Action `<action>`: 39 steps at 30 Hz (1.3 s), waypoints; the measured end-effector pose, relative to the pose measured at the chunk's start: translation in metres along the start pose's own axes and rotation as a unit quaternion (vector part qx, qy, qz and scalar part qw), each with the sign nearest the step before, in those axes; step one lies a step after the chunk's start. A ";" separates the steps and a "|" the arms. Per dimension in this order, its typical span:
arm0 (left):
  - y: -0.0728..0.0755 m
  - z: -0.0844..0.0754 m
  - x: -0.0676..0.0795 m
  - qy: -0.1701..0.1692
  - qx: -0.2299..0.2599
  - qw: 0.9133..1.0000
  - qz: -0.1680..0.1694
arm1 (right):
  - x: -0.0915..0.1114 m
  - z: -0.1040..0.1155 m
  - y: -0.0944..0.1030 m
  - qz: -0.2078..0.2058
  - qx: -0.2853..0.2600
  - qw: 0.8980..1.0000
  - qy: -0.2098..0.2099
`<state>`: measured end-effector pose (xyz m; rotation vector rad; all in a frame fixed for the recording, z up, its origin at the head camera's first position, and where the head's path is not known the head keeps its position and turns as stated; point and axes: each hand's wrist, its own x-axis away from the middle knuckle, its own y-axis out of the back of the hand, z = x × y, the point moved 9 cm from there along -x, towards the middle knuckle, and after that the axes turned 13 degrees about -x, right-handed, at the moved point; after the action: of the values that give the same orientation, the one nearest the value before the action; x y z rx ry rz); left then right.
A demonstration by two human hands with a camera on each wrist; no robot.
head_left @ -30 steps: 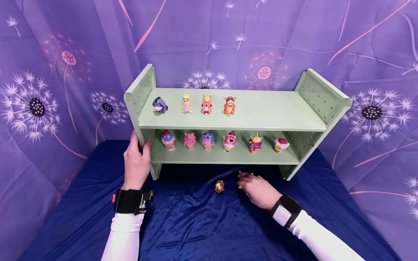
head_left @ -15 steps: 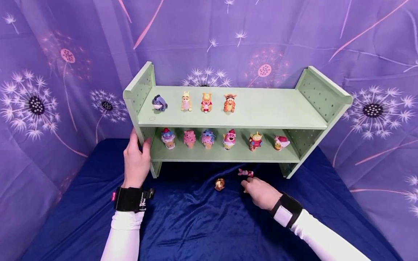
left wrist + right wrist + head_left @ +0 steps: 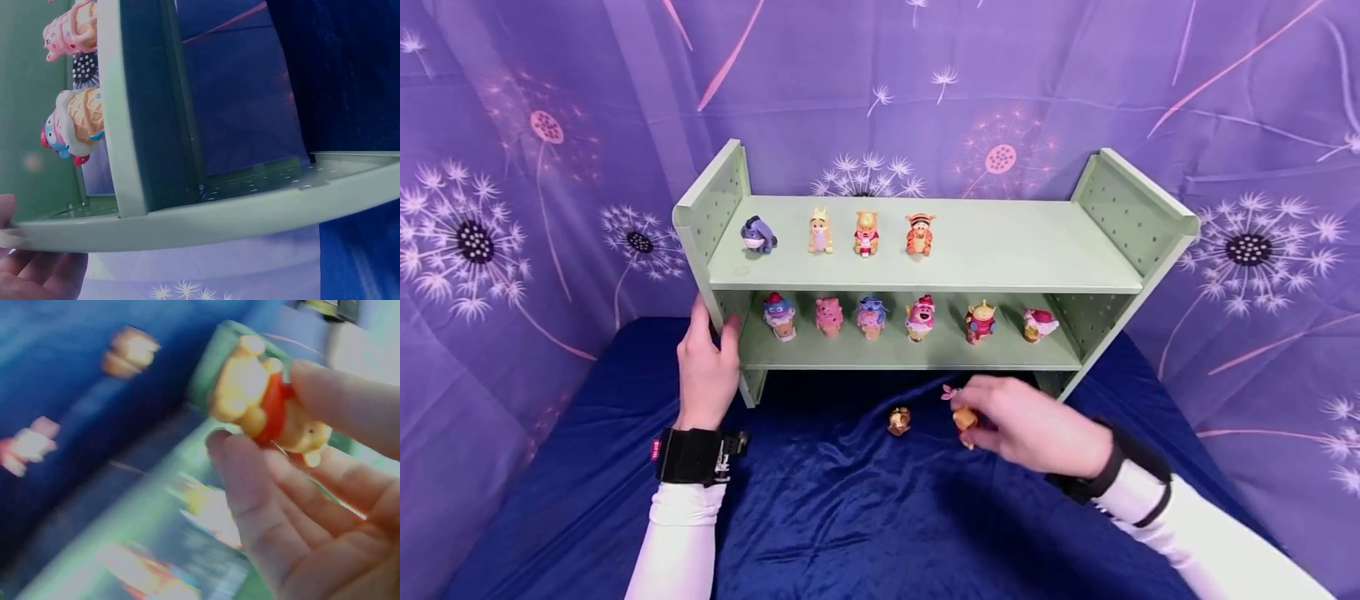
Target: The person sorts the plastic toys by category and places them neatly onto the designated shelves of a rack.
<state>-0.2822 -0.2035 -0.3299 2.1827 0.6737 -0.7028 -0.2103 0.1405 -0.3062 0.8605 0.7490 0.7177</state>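
Observation:
My right hand (image 3: pixel 1030 421) holds a Winnie the Pooh figurine (image 3: pixel 965 418) pinched between thumb and fingers, above the cloth. In the right wrist view this Pooh figurine (image 3: pixel 272 409) lies sideways, its red shirt showing. Just behind it, a pink Piglet figurine (image 3: pixel 950 392) is partly covered by the hand. A brown owl figurine (image 3: pixel 898 421) lies on the cloth to the left. My left hand (image 3: pixel 707 371) grips the left side panel of a green two-tier shelf (image 3: pixel 1030 250), thumb on the inner side, fingers outside.
Eeyore (image 3: pixel 758 235), Rabbit (image 3: pixel 820 232), a second Pooh (image 3: pixel 866 235) and Tigger (image 3: pixel 919 235) figurines stand on the upper tier. Several ice-cream-like and costumed figurines (image 3: pixel 920 318) line the lower tier. Dark blue cloth (image 3: pixel 835 517) covers the table; a purple curtain (image 3: pixel 1037 67) hangs behind.
My right hand has lifted the Pooh figurine off the cloth and turned, its wrist swinging to the right. The left hand stays on the shelf panel. The camera view has shifted slightly.

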 end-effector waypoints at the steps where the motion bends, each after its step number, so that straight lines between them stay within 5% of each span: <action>1: 0.000 0.000 0.000 0.002 -0.001 1.000 -0.001 | -0.005 0.010 0.015 -0.012 -0.004 1.000 0.007; 8: 0.007 0.003 -0.001 0.000 -0.005 1.000 -0.011 | -0.045 0.043 0.108 -0.101 0.009 0.995 0.016; 14: 0.007 0.006 -0.002 -0.003 -0.011 1.000 -0.012 | -0.082 0.019 0.155 -0.145 0.032 0.985 -0.089; 18: 0.006 0.005 -0.003 -0.004 -0.011 1.000 -0.015 | -0.101 -0.007 0.164 -0.143 0.033 0.976 -0.164; 26: 0.001 -0.002 -0.003 -0.013 -0.003 1.000 -0.007 | -0.115 -0.044 0.167 -0.134 0.060 0.964 -0.223; 39: 0.001 0.000 -0.002 -0.005 -0.008 1.000 -0.008 | -0.117 -0.063 0.164 -0.142 0.089 0.953 -0.252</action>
<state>-0.2833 -0.2042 -0.3281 2.1594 0.6900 -0.7142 -0.3642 0.1476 -0.1615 1.0225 0.4643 0.1579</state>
